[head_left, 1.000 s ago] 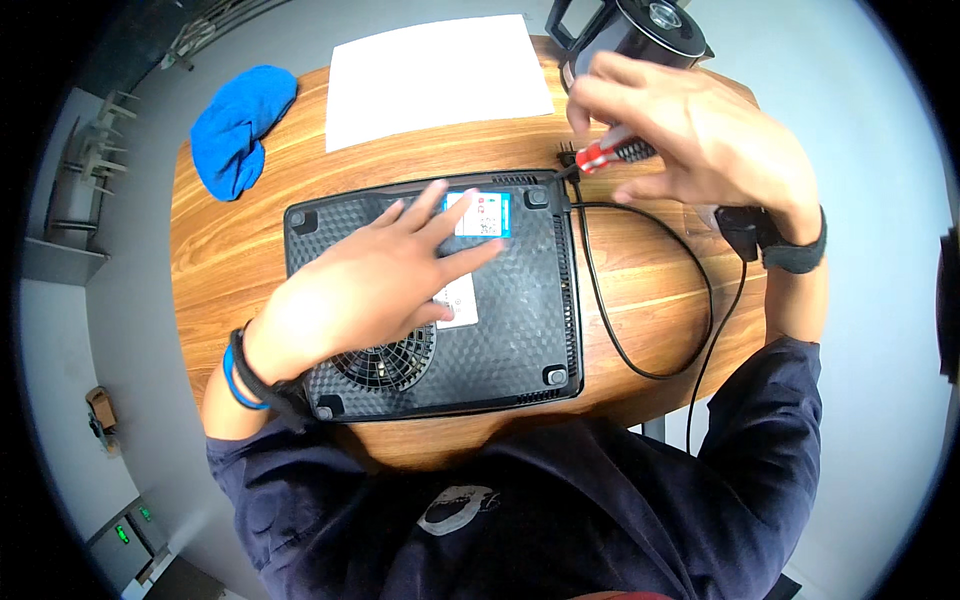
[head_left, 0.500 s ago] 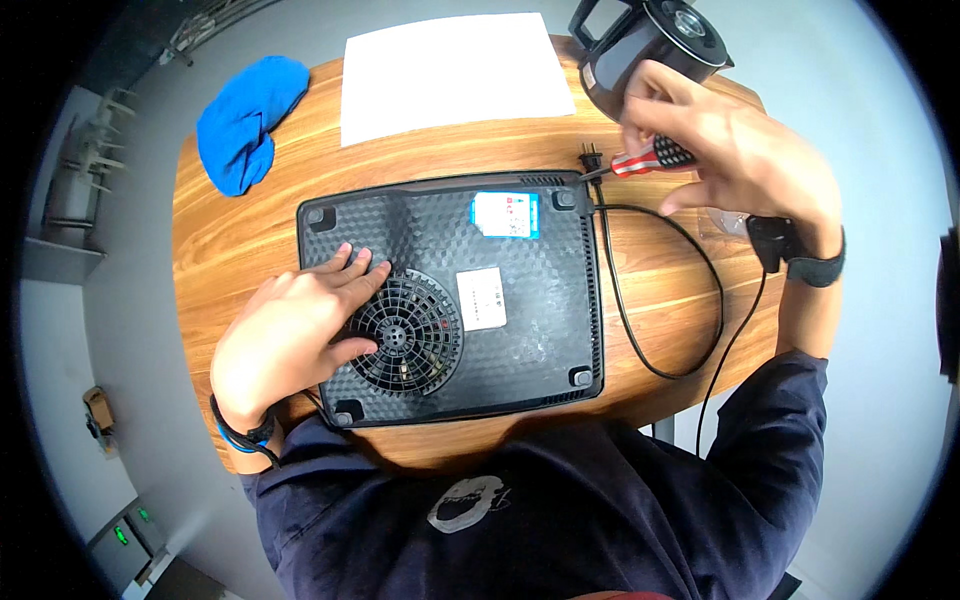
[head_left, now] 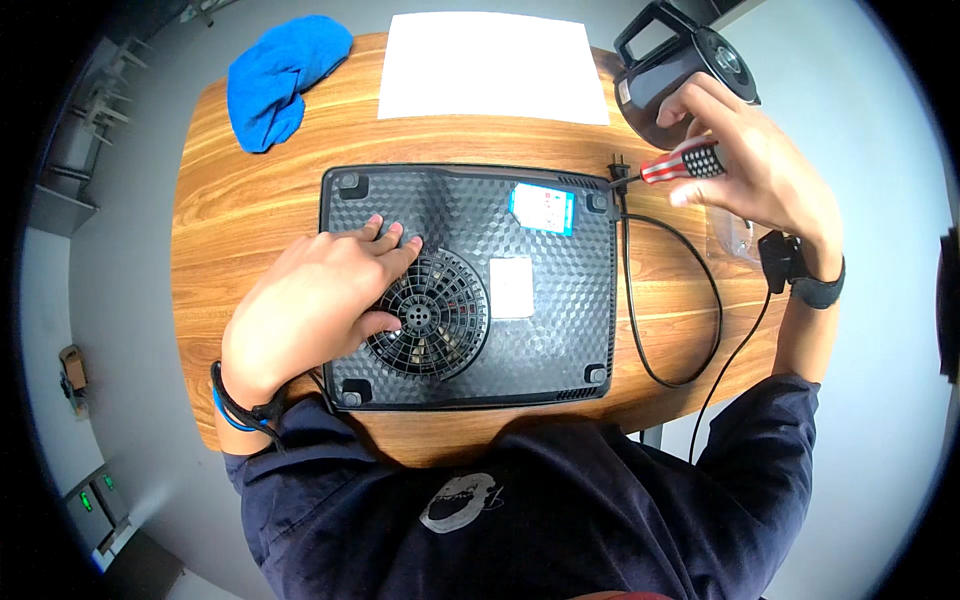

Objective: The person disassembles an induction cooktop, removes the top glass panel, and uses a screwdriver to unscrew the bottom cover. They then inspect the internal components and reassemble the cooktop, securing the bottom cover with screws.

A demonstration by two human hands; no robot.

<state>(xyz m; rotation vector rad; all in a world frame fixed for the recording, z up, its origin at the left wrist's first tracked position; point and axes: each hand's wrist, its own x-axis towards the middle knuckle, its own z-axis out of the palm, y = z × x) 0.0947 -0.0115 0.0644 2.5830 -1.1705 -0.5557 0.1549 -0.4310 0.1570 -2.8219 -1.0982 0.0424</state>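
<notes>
Currently, these are the conditions at your bench:

Appliance: the black cooktop (head_left: 470, 285) lies upside down on the wooden table (head_left: 240, 215), roughly centred, with its ribbed underside and round fan grille (head_left: 425, 312) facing you.

Left hand: your left hand (head_left: 310, 305) rests flat and spread on the underside, fingers reaching the grille's upper left edge. It presses down and grips nothing.

Right hand: your right hand (head_left: 760, 170) is closed around the red and black handle of a screwdriver (head_left: 675, 165). The tip points left, at the far right corner of the casing, near the corner foot (head_left: 598, 202).

Cord: the black power cord (head_left: 680, 300) leaves that same corner and loops over the table to your right.

Handling, casing: judge it rigid and moderately heavy. The plastic base looks stiff, but the grille ribs are thin, so put your palm on the solid patterned area beside them.

Handling, underside face: the hidden cooking surface is probably glass. Slide or lift the unit by its two long edges and avoid dropping a corner.

Handling, screwdriver: light and stiff. The ribbed handle should resist slipping.

Surroundings: a white sheet (head_left: 493, 65), a blue cloth (head_left: 275, 75) and a dark kettle (head_left: 665, 75) sit at the far side, apart from the cooktop.
</notes>
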